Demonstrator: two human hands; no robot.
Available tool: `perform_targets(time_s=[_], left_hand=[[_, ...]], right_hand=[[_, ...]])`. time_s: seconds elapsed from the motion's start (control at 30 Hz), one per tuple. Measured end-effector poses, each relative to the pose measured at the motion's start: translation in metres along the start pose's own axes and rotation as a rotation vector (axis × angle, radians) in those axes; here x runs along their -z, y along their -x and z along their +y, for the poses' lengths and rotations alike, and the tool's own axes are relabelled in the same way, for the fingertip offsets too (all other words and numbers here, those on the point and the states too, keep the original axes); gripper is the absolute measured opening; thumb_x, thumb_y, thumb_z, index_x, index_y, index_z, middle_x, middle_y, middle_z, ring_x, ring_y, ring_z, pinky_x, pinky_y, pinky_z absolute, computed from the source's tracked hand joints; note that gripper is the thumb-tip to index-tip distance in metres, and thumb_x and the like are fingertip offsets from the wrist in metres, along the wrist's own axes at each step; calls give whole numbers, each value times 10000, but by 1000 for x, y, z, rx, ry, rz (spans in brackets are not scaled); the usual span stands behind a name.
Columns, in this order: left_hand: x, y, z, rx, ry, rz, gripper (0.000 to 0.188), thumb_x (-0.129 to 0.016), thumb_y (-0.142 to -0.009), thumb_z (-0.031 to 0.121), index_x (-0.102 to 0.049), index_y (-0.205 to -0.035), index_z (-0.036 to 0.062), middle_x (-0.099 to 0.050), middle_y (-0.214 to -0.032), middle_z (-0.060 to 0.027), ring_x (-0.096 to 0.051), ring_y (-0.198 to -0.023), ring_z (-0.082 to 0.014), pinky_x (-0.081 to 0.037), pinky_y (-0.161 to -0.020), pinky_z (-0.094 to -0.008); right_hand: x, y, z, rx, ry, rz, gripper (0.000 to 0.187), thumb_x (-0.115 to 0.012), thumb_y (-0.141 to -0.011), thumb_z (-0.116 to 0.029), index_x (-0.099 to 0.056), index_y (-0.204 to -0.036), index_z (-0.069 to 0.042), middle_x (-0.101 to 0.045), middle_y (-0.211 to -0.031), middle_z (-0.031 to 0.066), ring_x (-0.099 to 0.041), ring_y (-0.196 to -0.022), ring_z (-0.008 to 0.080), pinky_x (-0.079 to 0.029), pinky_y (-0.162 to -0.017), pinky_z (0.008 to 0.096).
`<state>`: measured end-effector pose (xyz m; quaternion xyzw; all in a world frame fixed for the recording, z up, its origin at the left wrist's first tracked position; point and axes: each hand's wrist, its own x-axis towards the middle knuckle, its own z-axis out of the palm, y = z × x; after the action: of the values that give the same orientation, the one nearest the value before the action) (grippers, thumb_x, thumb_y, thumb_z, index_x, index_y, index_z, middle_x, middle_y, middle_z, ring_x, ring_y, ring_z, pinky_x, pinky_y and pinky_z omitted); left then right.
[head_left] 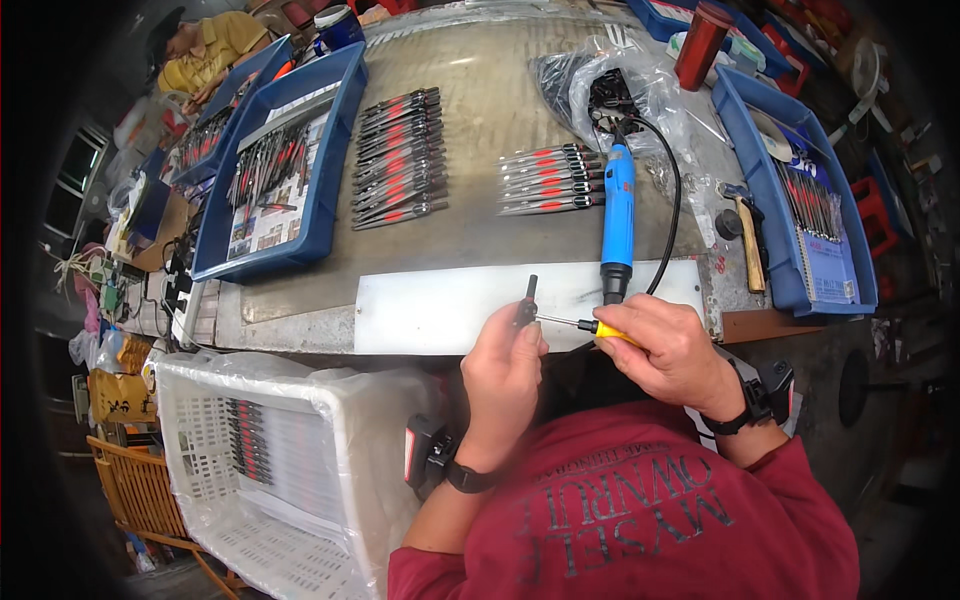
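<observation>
My left hand [503, 372] is closed around a slim dark tool [529, 298], whose black end sticks up past the fingers; the rest is hidden in the grip. My right hand [668, 347] pinches a screwdriver [607, 331] with a yellow and black handle. Its thin metal shaft points left, and the tip meets the dark tool or lies right by it. Beyond my hands a blue electric screwdriver [619, 205] with a black cable lies on the table. Slim black-and-red tools are laid out in a longer row [400, 155] and a shorter row [550, 180].
A white board [430, 312] lies along the near table edge. Blue trays stand at left [325, 190] and right [790, 240], holding similar tools. A hammer [749, 240], a plastic bag [650, 75] and a red cylinder [703, 45] sit rightward. A lined white crate [350, 470] stands lower left. Another person [215, 50] sits far left.
</observation>
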<state>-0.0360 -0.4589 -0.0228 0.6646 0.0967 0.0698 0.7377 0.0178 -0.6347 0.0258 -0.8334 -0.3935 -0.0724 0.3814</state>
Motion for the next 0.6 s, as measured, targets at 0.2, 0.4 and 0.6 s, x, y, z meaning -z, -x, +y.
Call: perform_targets(time_s=[0.2,0.4,0.6], left_hand=[[1,1,-3,-32,-59,21,248,-521,-908,108,-494,-1110,-33,-542,-719,-20,-420,-513,-35,-336,-450,-165],[0,1,-7,-71,-105,52,260,-524,-903,95,-495,-1125,-39,-541,-715,-15,-422,-517,-33,-338,-451,-164],[-2,2,-4,-208,-368,140,231,-535,-891,79,-539,-1087,-44,-565,-706,-18,-479,-560,-45,-394,-496,-185]], right_hand=[[-4,3,0,-14,-10,22,235,-640,-707,-30,-589,-935,-26,-522,-693,99,-542,-564,273,-442,-494,342],[-5,5,1,-21,-15,29,232,-641,-715,-36,-587,-940,-25,-530,-702,102,-547,-567,275,-445,-494,341],[-10,7,-1,-17,95,19,195,-636,-735,-64,-582,-921,-37,-512,-677,91,-552,-562,266,-443,-484,342]])
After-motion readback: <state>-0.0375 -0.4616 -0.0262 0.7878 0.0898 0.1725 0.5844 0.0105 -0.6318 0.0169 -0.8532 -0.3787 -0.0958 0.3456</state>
